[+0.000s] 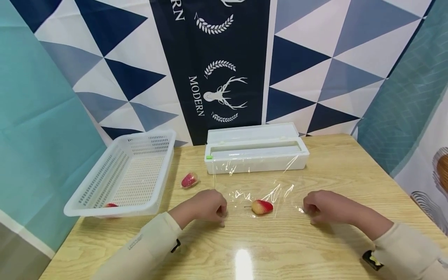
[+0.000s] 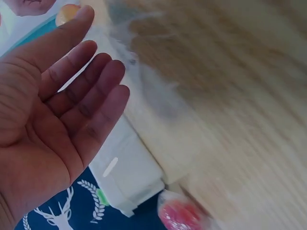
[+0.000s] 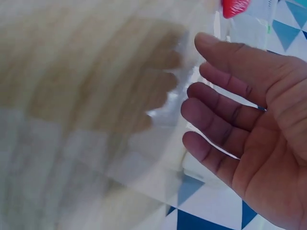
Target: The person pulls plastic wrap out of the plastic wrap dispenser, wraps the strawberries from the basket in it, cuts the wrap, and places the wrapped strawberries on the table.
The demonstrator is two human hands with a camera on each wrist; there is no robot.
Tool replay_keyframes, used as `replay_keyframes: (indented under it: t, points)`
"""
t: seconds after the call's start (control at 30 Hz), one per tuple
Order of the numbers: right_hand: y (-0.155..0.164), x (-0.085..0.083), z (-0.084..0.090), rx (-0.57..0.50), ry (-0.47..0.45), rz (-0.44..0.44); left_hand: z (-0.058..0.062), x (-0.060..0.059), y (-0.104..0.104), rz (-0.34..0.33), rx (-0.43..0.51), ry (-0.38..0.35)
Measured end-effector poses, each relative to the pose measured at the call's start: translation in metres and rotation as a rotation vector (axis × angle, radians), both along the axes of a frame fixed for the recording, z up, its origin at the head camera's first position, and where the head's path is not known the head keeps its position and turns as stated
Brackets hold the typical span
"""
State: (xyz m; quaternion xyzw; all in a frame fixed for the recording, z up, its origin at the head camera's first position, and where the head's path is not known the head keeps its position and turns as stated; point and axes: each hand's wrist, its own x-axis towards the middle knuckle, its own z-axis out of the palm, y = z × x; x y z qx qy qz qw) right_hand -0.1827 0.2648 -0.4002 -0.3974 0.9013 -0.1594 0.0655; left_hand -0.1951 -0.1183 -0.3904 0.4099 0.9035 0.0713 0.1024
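Observation:
A sheet of clear cling film [image 1: 241,194] stretches from a white film dispenser [image 1: 259,165] toward me over the wooden table. On it, between my hands, lies a small red-and-yellow fruit [image 1: 262,207] with a thin stem. My left hand [image 1: 206,206] is at the film's left edge, low over the table. At the opposite edge is my right hand [image 1: 327,208]. Both wrist views show bent, relaxed fingers [image 2: 103,91] with the thumb parted from them; film glints beside the right fingertips [image 3: 192,110]. A red fruit wrapped in film [image 1: 189,180] sits left of the dispenser.
A white plastic basket [image 1: 164,171] stands at the table's left, with a red fruit [image 1: 111,205] near its front wall. The dispenser's lid [image 1: 250,133] is raised at the back, in front of a patterned cloth [image 1: 224,77].

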Motion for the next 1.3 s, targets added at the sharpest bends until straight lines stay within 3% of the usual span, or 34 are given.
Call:
replay_keyframes:
  t: [0.2,0.33,0.57,1.07,1.2,1.3]
  points:
    - [-0.001,0.003,-0.009,0.016,0.17,0.013,-0.007,0.008,-0.011,-0.102,-0.043,0.165]
    - [-0.003,0.006,-0.008,0.03,0.197,-0.013,-0.009,0.011,-0.013,-0.148,-0.045,0.275]
    - [-0.008,0.01,-0.007,0.033,0.262,-0.028,-0.01,0.015,-0.016,-0.137,-0.006,0.328]
    - [0.002,0.013,-0.002,-0.044,0.212,-0.052,-0.011,0.015,-0.032,-0.085,0.187,0.202]
    - [0.003,0.012,0.0,-0.084,0.193,-0.062,-0.01,0.01,-0.037,-0.028,0.279,0.094]
    - [0.003,0.009,0.0,-0.102,0.149,-0.076,-0.01,0.006,-0.041,0.035,0.348,-0.033]
